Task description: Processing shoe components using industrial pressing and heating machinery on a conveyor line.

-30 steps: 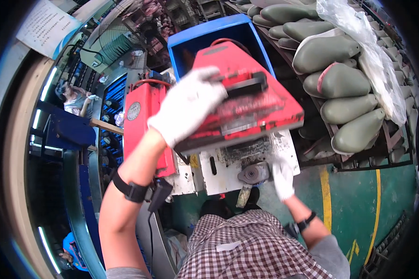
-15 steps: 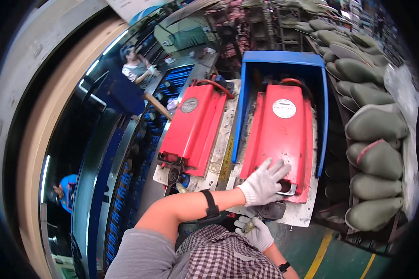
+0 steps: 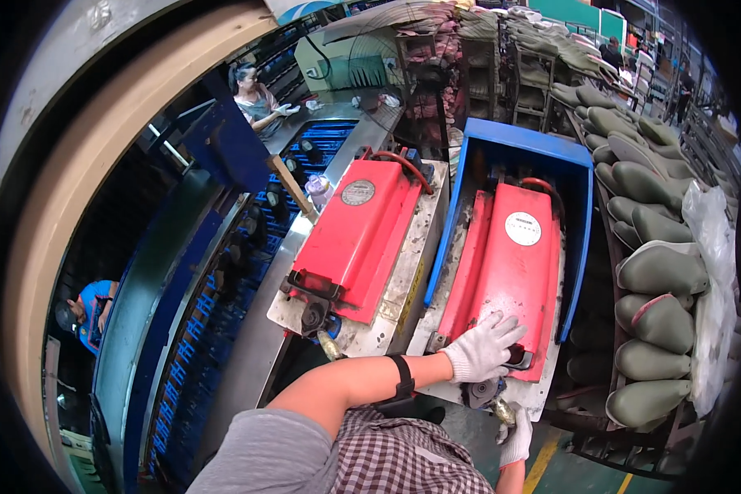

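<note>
A red machine cover [image 3: 509,255] with a round white label stands before me, set on a pale metal base inside a blue hood. On its near end lies my left hand [image 3: 482,350] in a white knitted glove, fingers spread flat beside a small metal handle [image 3: 519,359]. Lower down, my gloved right hand [image 3: 515,436] is closed round a worn, brassy crank handle [image 3: 503,409]. The crank joins a dark round hub [image 3: 479,392] at the front of the base; the right fingertips are partly hidden.
A second red machine [image 3: 354,235] with its own crank grip [image 3: 329,346] stands on the left. Beyond it runs a conveyor with blue rollers [image 3: 198,329]. The blue hood [image 3: 580,239] walls the right machine; stacked grey-green shoe soles [image 3: 659,276] line the right. Two people are at the left.
My right hand has swung the crank handle to the right, from below the hub's left side to its lower right. My left hand stays on the red cover. The whole view has shifted.
</note>
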`<state>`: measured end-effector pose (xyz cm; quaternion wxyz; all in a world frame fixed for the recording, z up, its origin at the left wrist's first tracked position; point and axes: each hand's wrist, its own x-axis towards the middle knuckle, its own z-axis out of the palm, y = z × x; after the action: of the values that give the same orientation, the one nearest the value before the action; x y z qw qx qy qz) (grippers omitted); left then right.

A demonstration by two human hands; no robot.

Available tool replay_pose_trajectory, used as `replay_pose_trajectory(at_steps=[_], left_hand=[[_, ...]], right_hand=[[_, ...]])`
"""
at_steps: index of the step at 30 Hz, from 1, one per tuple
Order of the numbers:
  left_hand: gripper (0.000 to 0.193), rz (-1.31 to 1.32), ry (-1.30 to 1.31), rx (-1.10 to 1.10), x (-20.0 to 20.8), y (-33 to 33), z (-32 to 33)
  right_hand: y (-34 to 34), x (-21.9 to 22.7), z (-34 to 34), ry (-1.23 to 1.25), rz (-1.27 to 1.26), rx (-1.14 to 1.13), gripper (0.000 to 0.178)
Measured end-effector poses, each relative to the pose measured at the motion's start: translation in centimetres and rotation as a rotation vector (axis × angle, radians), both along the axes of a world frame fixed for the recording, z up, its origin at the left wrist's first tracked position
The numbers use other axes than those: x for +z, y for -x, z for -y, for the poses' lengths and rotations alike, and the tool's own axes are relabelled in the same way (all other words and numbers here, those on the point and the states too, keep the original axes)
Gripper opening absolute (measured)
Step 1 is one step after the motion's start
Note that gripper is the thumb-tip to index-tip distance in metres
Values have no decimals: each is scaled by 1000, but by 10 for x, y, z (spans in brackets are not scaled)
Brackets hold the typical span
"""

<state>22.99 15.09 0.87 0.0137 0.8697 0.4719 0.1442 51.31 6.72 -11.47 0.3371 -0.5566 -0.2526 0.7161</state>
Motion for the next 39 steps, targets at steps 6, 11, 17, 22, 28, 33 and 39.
replay_pose_trajectory(at_steps=[6, 11, 17, 22, 28, 33, 39], left_hand=[[45, 247, 77, -114, -4, 36, 18], [44, 286, 168, -47, 36, 171, 92], [23, 202, -70, 522, 14, 329, 173], [32, 49, 55, 368, 7, 365, 163], [60, 40, 737, 345, 1, 371, 105], [71, 87, 1024, 354, 8, 373, 95], [73, 51, 918, 376, 1, 372, 96]], right_hand=[[19, -55, 59, 260, -170, -532, 45], [113, 7, 87, 331, -48, 109, 36], [274, 13, 59, -114, 16, 525, 35], [419, -3, 55, -620, 415, 1055, 62], [461, 51, 64, -625, 780, 1089, 59], [458, 74, 69, -624, 804, 1070, 57], [459, 75, 70, -634, 873, 1077, 56]])
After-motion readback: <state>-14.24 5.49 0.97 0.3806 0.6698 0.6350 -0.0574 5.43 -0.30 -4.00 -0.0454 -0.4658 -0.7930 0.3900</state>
